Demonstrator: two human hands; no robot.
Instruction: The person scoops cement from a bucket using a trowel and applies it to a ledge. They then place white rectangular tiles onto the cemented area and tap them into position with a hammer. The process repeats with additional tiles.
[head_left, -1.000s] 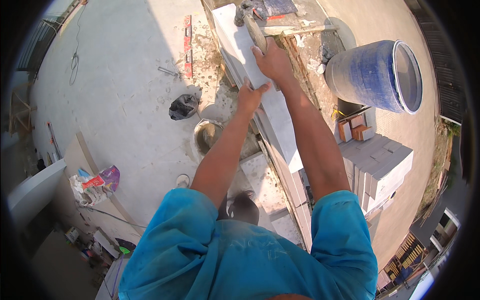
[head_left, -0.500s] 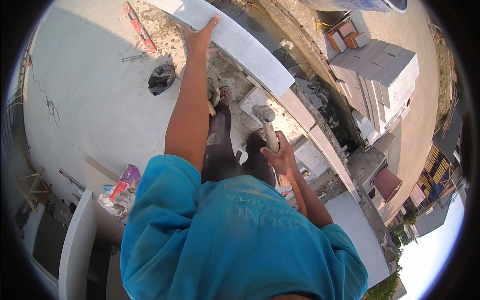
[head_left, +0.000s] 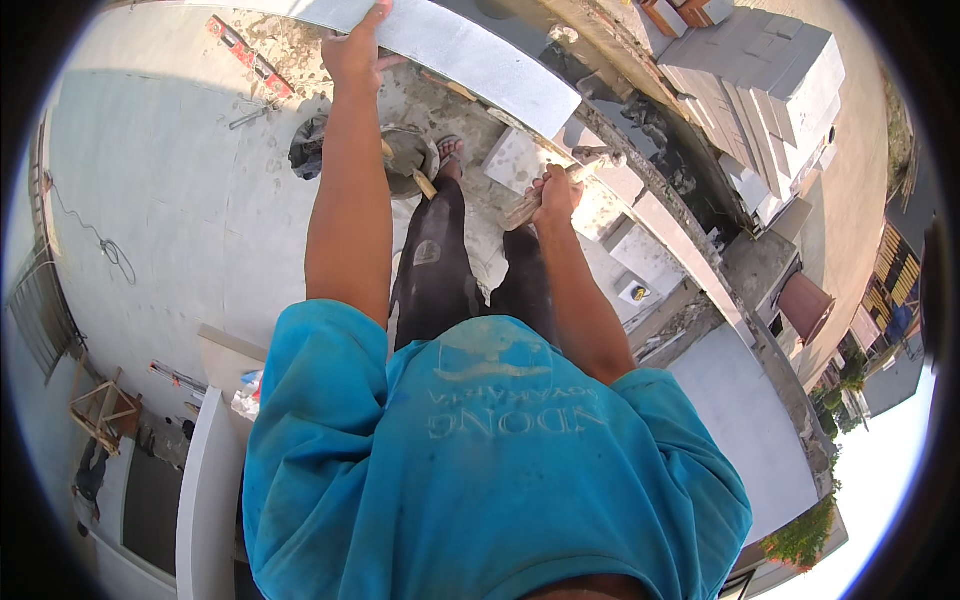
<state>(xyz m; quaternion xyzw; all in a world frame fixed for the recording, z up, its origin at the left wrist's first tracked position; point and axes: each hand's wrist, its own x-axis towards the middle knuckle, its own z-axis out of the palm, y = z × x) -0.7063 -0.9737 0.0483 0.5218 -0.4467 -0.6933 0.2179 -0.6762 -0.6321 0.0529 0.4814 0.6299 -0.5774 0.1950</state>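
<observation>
In the head view, the person's turquoise cotton T-shirt (head_left: 540, 480) is filling the lower middle of the frame and bearing faded pale lettering in lines below a pale printed emblem; on the red bar-shaped spirit level (head_left: 248, 58) at upper left, any marking is staying too small to read. A round grey mortar bucket (head_left: 437, 160), upper middle, is holding wet-looking grey mix, with short wooden handles (head_left: 426, 186) leaning at its rim. A crumpled black plastic bag (head_left: 308, 145) is sitting left of it, partly hidden behind the forearm, its contents not showing. At right, a reddish-brown tapered tub (head_left: 804, 308) is standing beyond the wall, its inside out of sight. The left hand (head_left: 352, 60) is spreading at the top of the frame, thumb reaching over the upper face of a long, smooth white block (head_left: 480, 55), a finger showing by its near side; the block is lying along the wall at top centre. The right hand (head_left: 557, 197) is closing its fingers around a blurred, grey-crusted hand tool with a thick pale shaft (head_left: 588, 168), right of centre in the upper half. A stack of pale grey rectangular blocks (head_left: 755, 75) is standing at upper right.
</observation>
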